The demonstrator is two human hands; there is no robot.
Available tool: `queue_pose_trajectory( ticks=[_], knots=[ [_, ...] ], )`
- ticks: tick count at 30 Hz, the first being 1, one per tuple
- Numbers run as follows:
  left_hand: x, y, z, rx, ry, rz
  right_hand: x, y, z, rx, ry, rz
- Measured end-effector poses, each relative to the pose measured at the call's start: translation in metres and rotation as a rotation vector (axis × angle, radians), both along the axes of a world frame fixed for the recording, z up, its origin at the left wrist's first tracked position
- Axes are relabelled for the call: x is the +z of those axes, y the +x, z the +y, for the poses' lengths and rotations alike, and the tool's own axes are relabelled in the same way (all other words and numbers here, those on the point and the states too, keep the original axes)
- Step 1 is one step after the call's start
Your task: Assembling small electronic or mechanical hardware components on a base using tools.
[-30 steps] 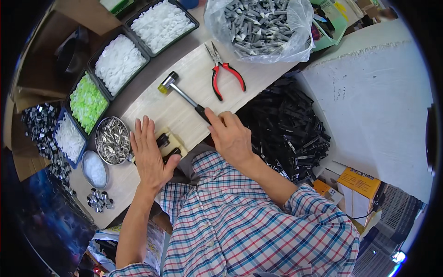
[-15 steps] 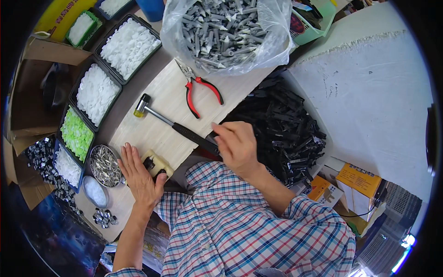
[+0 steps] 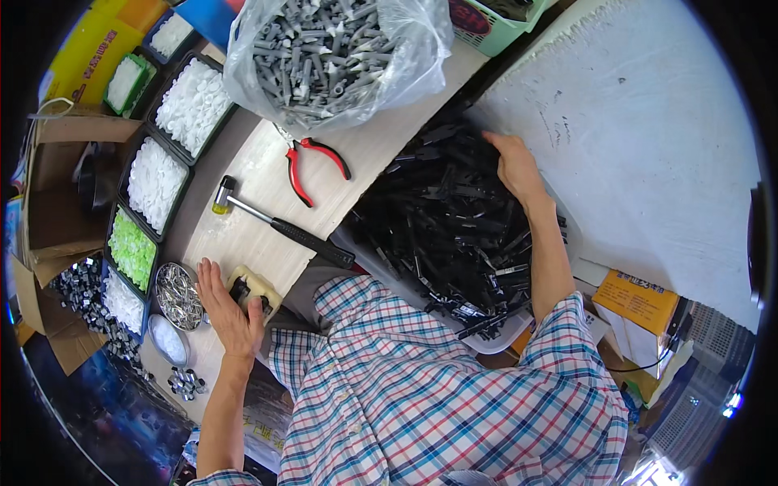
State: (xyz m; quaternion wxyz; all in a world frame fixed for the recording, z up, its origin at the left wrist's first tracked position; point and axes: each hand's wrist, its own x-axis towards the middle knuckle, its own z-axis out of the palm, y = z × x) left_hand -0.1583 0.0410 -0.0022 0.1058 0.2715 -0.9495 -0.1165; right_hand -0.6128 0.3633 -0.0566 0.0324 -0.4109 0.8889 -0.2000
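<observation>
My right hand (image 3: 512, 164) reaches out over a big heap of black plastic parts (image 3: 454, 227) and rests on its far edge, fingers curled into the pile. My left hand (image 3: 227, 312) lies flat on the wooden bench, fingers on a small cream-coloured block with a dark part in it (image 3: 255, 290). A hammer (image 3: 275, 227) with a black grip lies loose on the bench between the two hands. Red-handled pliers (image 3: 312, 162) lie beyond it.
A clear bag of grey parts (image 3: 340, 49) stands at the back. Trays of white (image 3: 158, 182) and green pieces (image 3: 132, 249) line the left side, with a round tin of metal bits (image 3: 178, 296). A white wall surface (image 3: 648, 162) is to the right.
My right hand has let go of the hammer handle and moved right and away, onto the black pile. The left hand stayed by the cream block. The view shifted.
</observation>
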Motion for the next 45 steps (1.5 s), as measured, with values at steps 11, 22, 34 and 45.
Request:
queue_pose_trajectory(
  ticks=[11, 22, 34, 45],
  knots=[
    [0.002, -0.001, 0.001, 0.015, 0.015, -0.006, 0.007, 0.059, 0.005, -0.09, -0.045, -0.097],
    [0.001, 0.0, 0.0, 0.02, 0.008, -0.026, 0.019, 0.165, -0.029, 0.019, -0.027, -0.071],
    [0.003, 0.001, 0.001, 0.039, 0.028, -0.018, -0.009, 0.045, -0.005, -0.097, 0.059, 0.133],
    [0.005, 0.002, 0.001, 0.046, 0.025, -0.026, 0.033, 0.107, 0.008, 0.0, -0.033, -0.284]
  ],
)
